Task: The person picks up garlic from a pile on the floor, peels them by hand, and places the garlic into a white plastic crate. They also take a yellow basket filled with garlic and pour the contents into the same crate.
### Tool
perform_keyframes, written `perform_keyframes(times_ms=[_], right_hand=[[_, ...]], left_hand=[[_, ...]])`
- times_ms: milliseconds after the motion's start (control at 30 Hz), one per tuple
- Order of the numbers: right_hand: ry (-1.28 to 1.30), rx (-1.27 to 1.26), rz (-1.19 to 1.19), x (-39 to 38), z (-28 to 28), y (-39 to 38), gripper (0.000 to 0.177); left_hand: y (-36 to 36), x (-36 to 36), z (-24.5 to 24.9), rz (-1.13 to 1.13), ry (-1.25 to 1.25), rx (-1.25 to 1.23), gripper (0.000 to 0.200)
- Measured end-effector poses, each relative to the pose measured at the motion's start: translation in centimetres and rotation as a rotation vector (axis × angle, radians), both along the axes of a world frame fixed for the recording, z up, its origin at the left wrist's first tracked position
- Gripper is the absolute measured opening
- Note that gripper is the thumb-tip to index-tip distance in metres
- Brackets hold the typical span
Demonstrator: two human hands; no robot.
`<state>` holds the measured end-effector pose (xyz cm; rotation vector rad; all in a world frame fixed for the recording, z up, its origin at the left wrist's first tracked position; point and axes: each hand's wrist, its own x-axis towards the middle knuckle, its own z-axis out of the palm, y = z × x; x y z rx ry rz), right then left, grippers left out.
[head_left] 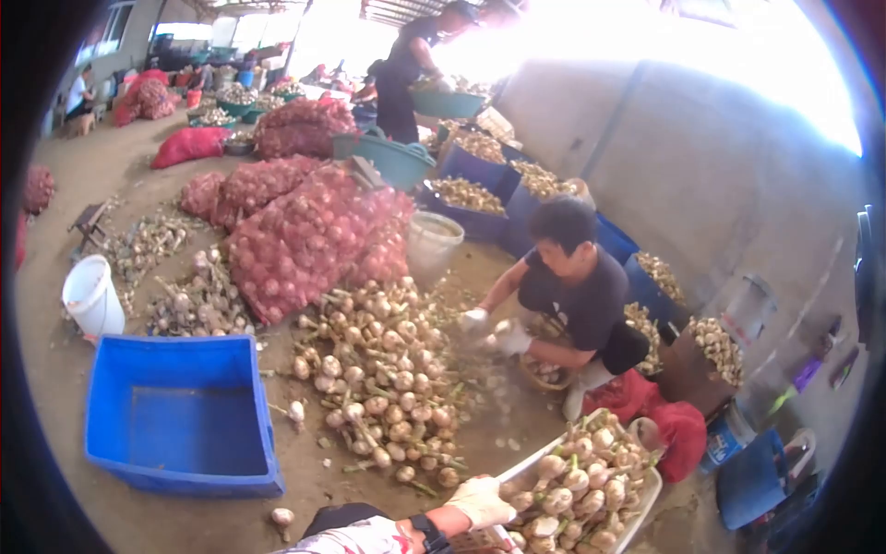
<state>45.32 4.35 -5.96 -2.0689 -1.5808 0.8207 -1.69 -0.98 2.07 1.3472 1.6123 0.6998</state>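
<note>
My one visible hand (482, 503) wears a pale glove, with a dark watch on its wrist, and reaches in from the bottom edge. It lies at the left rim of a white crate (646, 503) heaped with garlic bulbs (577, 480). Its fingers curl over the rim, seemingly gripping it; this looks like my left hand. My right hand does not show. A large pile of garlic with stems (388, 369) covers the ground beyond the crate.
An empty blue bin (185, 415) stands at left, near a white bucket (92, 297). A crouching co-worker (586, 286) in white gloves handles garlic. Red mesh sacks (305, 240) lie behind the pile. Another person (406, 74) carries a green basin (448, 100). Garlic-filled bins line the wall.
</note>
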Motion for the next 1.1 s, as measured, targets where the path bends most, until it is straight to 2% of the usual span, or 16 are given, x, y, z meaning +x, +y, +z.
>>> perform_keyframes(times_ms=[133, 200, 233, 267, 300, 367, 433, 500, 567, 633, 667, 767, 833, 967, 1033, 1100], right_hand=[[-0.078, -0.054, 0.040, -1.2, 1.0, -0.1, 0.052], [-0.060, 0.018, 0.080, 3.0, -2.6, 1.7, 0.051], [-0.049, 0.089, 0.115, 1.6, -2.8, 1.8, 0.050], [-0.062, -0.009, 0.127, 1.2, -2.1, 1.0, 0.048], [0.183, -0.035, 0.149, -1.8, 1.0, -0.3, 0.047], [0.235, 0.024, 0.182, -1.3, -0.2, -0.4, 0.044], [0.045, 0.093, 0.170, 2.8, -5.2, 0.3, 0.043], [-0.038, 0.061, 0.063, 1.1, -3.6, -1.8, 0.042], [0.088, -0.059, -0.011, 0.9, -3.5, -1.8, 0.043], [0.367, 0.071, 0.124, -1.0, -2.8, -0.3, 0.043], [0.358, 0.066, 0.142, -1.0, -2.9, 0.4, 0.043], [-0.123, -0.033, 0.083, 1.8, -4.0, -0.6, 0.047], [-0.024, -0.090, 0.045, -0.2, -1.4, -1.0, 0.047], [0.098, -0.014, 0.108, 0.7, -2.6, -0.7, 0.045], [0.083, -0.020, 0.100, 0.7, -2.6, -0.8, 0.045], [0.077, -0.027, 0.098, 0.6, -2.6, -0.7, 0.044]], left_hand=[[-0.2, -0.1, 0.6, 0.054, -0.030, -0.072, 0.067], [0.1, 0.3, 0.2, 0.061, -0.005, -0.060, 0.067], [0.2, 0.5, -0.2, 0.066, 0.012, -0.051, 0.068], [0.2, 0.7, -0.7, 0.087, -0.004, 0.009, 0.055], [0.4, 0.8, -1.1, 0.067, 0.016, 0.069, 0.054], [0.9, 0.9, -1.6, 0.043, 0.037, -0.034, 0.066], [0.7, 1.1, -1.2, 0.017, 0.034, -0.043, 0.062], [0.3, 1.1, 0.6, 0.015, -0.096, 0.011, 0.060], [0.9, 1.2, 0.3, -0.052, 0.081, -0.107, 0.059], [1.3, 1.4, -2.4, -0.012, 0.146, 0.044, 0.059], [1.1, 1.3, -2.2, 0.022, 0.127, 0.047, 0.060], [1.1, 1.6, -1.5, -0.006, 0.097, 0.012, 0.065], [1.1, 1.4, -1.9, -0.019, 0.081, 0.015, 0.067], [1.0, 1.1, -1.7, -0.012, 0.064, 0.061, 0.070], [0.8, 1.1, -0.9, -0.013, 0.062, -0.002, 0.056], [0.7, 0.9, -0.2, -0.034, 0.039, -0.037, 0.055]])
